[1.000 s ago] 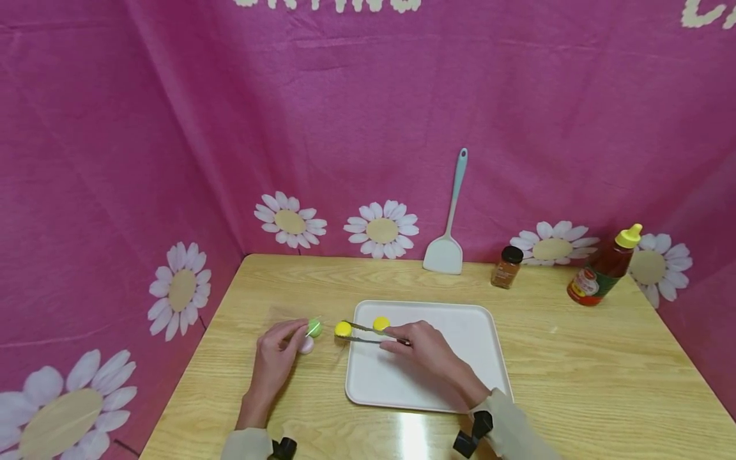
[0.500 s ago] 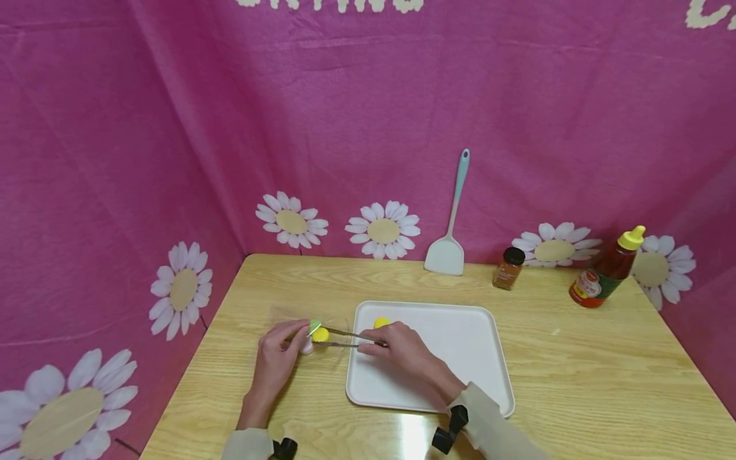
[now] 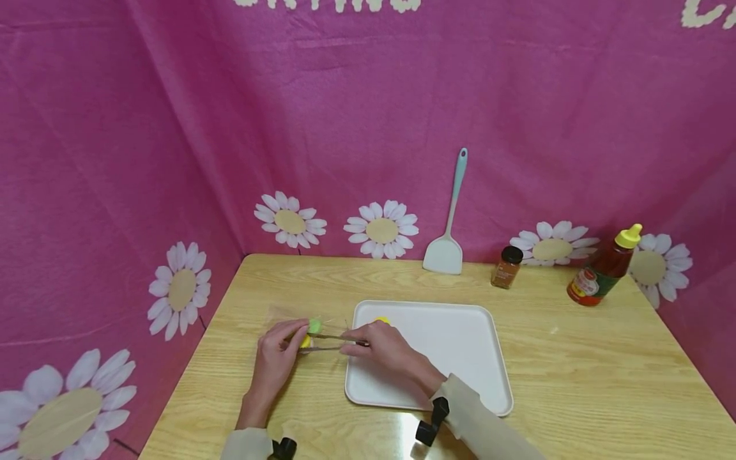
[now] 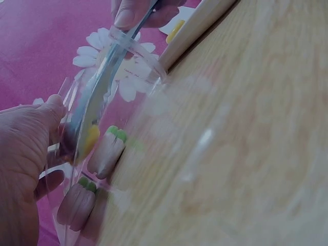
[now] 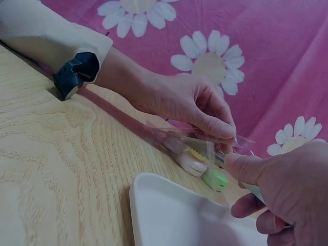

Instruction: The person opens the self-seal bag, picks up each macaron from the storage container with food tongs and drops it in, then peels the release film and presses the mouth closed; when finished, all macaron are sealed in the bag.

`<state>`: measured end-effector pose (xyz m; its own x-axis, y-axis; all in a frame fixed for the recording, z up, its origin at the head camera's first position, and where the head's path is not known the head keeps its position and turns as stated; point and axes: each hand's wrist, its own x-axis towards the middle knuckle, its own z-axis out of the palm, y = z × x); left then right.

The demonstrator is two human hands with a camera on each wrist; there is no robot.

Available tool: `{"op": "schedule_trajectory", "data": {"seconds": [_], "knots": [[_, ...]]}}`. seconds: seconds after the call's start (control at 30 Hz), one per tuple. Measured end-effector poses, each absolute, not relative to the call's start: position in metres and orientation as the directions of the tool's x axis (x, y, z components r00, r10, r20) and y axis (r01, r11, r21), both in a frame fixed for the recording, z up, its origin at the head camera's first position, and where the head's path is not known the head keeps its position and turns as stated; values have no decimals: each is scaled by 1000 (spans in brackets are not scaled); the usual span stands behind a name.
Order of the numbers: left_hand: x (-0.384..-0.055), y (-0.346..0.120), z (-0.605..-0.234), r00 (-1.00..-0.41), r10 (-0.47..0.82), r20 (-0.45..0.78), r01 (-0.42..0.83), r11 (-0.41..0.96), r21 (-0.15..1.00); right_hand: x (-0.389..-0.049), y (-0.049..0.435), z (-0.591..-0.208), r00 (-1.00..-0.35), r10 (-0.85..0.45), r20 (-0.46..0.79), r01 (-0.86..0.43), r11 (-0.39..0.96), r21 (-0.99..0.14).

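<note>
Slippery footing is the broadest risk on the wooden desk [image 3: 575, 370]: the loose plastic at its left, left of centre in the head view, could slide if the hold on it slackens. The white tray [image 3: 460, 338], lower centre, lies under the right hand [image 3: 381, 348] and forearm; a low wrist drawing back could shove its rim.

The right fingers are clamped on the tongs; the left hand [image 3: 277, 351] has its fingers pinched on the clear pouch [image 4: 148, 60]. Should that pinch loosen, the mouth would probably sag and snag the metal. The pouch lies close round the tongs [image 4: 96, 97], which reach in through its mouth, so a sideways twist could drag or crease the film.

Inside, near the centre of the left wrist view, the tips flank a yellow macaron [image 4: 90, 141]. Squeezing hard may crack its shell; letting go early may drop it askew. It sits just beside a green macaron [image 5: 215, 179] and a pale macaron [image 5: 193, 166], so pushing deeper could chip or press them; whether they touch is unclear. The other yellow macaron [image 3: 383, 319], at the tray's upper left, is partly behind the right hand and easily knocked.
</note>
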<state>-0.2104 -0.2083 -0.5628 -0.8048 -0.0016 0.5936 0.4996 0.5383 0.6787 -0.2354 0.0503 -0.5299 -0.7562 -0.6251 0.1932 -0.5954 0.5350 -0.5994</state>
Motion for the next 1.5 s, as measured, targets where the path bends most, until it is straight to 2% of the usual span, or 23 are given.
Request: {"op": "schedule_trajectory", "data": {"seconds": [0.2,0.47,0.73,1.1,1.5], "knots": [[-212,-207,-562,-807,0,590,496,542,679,-237,49,-528,-710,-680,186,-629,493,-601],[-210,-206,-561,-825,-2,565,477,534,699,-236,61,-521,-729,-670,141,-595,518,-614],[-208,-207,-559,-847,-4,531,453,518,726,-233,87,-521,-741,-650,170,-600,527,-602],[-205,-208,-559,-848,-16,530,448,513,732,-217,117,-525,-833,-542,114,-465,571,-677],[-205,-207,-558,-846,-16,532,450,512,731,-201,147,-529,-878,-464,118,-402,580,-709]]}}
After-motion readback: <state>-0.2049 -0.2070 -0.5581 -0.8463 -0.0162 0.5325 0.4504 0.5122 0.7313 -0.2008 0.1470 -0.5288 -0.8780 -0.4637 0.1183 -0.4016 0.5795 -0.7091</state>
